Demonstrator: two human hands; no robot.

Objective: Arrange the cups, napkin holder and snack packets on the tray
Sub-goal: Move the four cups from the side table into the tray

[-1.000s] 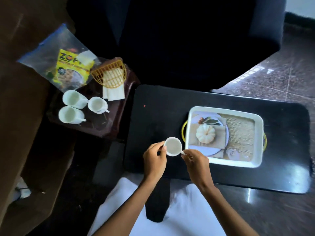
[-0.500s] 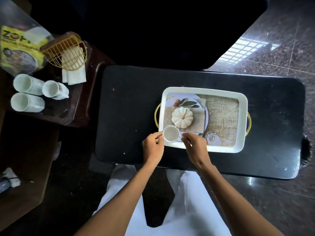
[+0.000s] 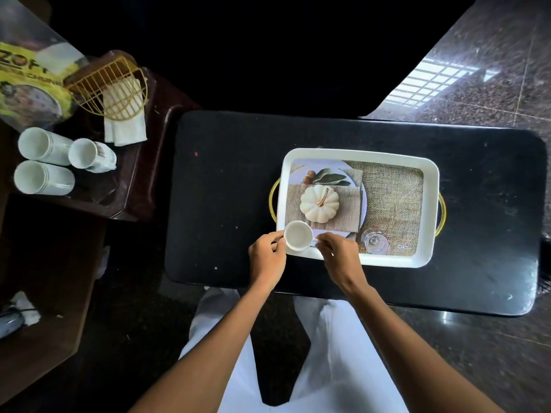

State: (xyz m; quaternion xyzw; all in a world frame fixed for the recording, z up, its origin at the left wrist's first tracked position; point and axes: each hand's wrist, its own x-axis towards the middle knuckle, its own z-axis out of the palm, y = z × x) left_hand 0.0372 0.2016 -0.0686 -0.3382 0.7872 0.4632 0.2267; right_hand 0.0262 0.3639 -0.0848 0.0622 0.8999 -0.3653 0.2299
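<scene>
White cup (image 3: 298, 235) now over tray (image 3: 429, 174) corner, apparently empty, left hand (image 3: 266, 257) and right hand (image 3: 340, 257) pinching it

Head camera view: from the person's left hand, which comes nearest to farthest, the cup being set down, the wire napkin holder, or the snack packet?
1. Cup, touching the left hand, at the tray's near-left corner.
2. Napkin holder, far left on the side table.
3. Snack packet, beyond it, at the left edge.

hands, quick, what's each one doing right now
Left hand: fingers closed on the cup rim.
Right hand: pinching the cup's handle.
</scene>
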